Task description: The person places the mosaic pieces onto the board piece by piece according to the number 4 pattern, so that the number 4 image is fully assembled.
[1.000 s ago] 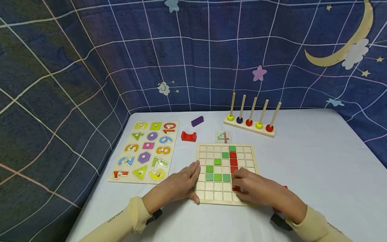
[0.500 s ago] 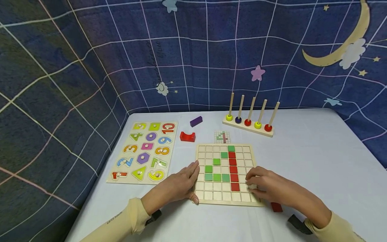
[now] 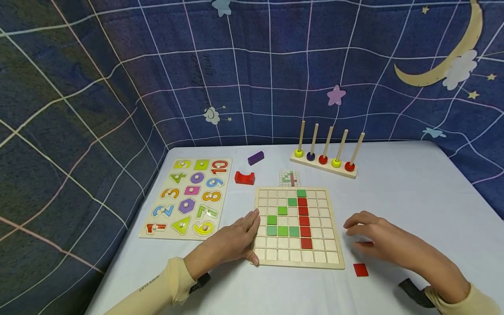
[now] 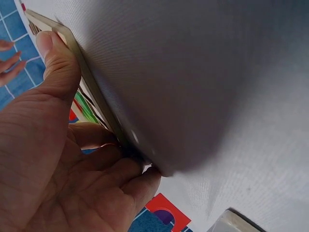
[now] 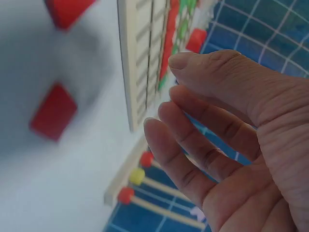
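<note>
A wooden grid board [image 3: 328, 258] lies on the table, with several green tiles [image 3: 282, 231] and a column of red tiles [image 3: 305, 221] set in its squares. My left hand [image 3: 232, 238] rests against the board's left edge, fingers extended along it and thumb by the near corner; the left wrist view has the thumb on the rim. To the right of the board my right hand [image 3: 383, 238] hovers with loosely bent fingers, holding nothing. Below it lies a loose red tile [image 3: 360, 270]. A second red tile [image 5: 70, 9] shows in the right wrist view.
A small pattern card [image 3: 289, 178] touches or nearly touches the board's far edge. Behind stand a peg stand with beads [image 3: 323, 164], a red notched block [image 3: 244, 178] and a purple block [image 3: 256, 158]. A number and shape puzzle [image 3: 185, 199] lies at left.
My right hand has left the lower end of the red column and moved right, off the board, uncovering the lower red tiles. The left hand stays at the board's edge.
</note>
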`<state>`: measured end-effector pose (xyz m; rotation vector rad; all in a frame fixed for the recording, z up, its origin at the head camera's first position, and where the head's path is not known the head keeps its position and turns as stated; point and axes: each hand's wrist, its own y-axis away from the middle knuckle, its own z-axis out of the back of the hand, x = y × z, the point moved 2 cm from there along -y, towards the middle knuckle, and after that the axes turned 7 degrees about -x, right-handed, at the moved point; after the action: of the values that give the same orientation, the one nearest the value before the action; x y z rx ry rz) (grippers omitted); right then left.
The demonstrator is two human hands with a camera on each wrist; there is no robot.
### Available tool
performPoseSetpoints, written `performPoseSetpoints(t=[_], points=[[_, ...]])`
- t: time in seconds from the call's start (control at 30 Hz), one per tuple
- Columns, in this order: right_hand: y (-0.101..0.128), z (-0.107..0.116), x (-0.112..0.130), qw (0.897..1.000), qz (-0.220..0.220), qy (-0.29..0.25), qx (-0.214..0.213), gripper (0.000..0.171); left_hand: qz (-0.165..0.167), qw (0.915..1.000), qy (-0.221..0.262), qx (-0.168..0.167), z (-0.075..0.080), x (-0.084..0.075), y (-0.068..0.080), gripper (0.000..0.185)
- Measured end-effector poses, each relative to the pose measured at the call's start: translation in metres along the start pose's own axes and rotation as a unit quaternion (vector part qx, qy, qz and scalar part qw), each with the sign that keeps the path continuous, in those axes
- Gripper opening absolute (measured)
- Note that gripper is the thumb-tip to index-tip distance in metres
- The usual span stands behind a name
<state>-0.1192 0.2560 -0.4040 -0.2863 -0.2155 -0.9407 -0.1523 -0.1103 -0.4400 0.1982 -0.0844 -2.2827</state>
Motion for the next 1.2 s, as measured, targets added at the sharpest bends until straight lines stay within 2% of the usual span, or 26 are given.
performPoseSetpoints(t=[0.2, 0.33, 0.47, 0.7, 1.0, 1.2], points=[[0.013, 0.005, -0.018, 1.0, -0.016, 0.022, 0.015, 0.029, -0.004, 1.0, -0.004, -0.004, -0.001, 0.0, 0.0, 0.117], [0.024, -0.007, -0.028, 0.999, 0.018, 0.015, 0.029, 0.034, -0.008, 0.9999, -0.003, -0.008, -0.002, 0.0, -0.001, 0.117], [0.031, -0.02, -0.033, 0.998, 0.056, 0.023, 0.002, 0.042, -0.014, 0.9998, -0.01, -0.009, -0.002, 0.0, -0.001, 0.117], [0.034, -0.025, -0.036, 0.999, 0.023, 0.03, -0.02, 0.042, -0.006, 0.9999, -0.011, 0.0, -0.001, 0.0, -0.002, 0.117], [0.035, -0.025, -0.04, 0.999, 0.026, -0.001, -0.019, 0.034, -0.013, 0.9998, -0.013, -0.004, -0.002, 0.001, -0.001, 0.117], [0.031, -0.023, -0.034, 0.998, 0.056, -0.026, -0.03, 0.033, -0.012, 0.9998, -0.013, -0.003, -0.002, 0.001, -0.001, 0.117]])
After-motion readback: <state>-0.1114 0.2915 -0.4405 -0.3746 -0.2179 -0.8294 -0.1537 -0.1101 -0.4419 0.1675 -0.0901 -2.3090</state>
